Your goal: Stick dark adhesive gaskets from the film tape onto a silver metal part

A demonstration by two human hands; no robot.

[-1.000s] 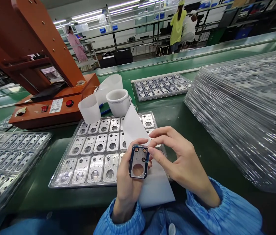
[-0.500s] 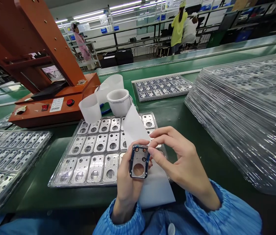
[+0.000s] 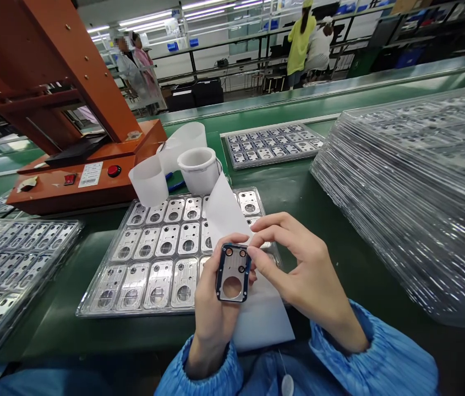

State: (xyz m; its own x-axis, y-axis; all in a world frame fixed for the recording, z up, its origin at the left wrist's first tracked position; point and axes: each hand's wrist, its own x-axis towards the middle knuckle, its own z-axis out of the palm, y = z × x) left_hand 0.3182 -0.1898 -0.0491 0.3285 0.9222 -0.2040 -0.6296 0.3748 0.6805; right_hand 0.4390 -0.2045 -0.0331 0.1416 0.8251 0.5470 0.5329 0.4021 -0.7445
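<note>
steady the framed plate (image 3: 231, 267) in your left hand (image 3: 211, 300), fingers wrapped around its edges; let your right hand (image 3: 302, 264) work lightly at its upper corner, fingers nearly pinched, their hold unclear.

Exposure OK overall, mid-bright. Visible sources: ceiling tubes (image 3: 146, 18) up top, blown to white. Soft sheen on the green bench (image 3: 294, 192); hard speckled glare all over the clear tray stack (image 3: 405, 220), fine detail lost there. Lower right corner and under-bench strip go near black. Hands and metal plate (image 3: 231, 267) read fairly sharp, no obvious motion blur. Background soft; pixelated patch over one head. Wide-angle stretch at edges: orange press (image 3: 104, 99) leans, left tray (image 3: 21, 264) skews.
</note>
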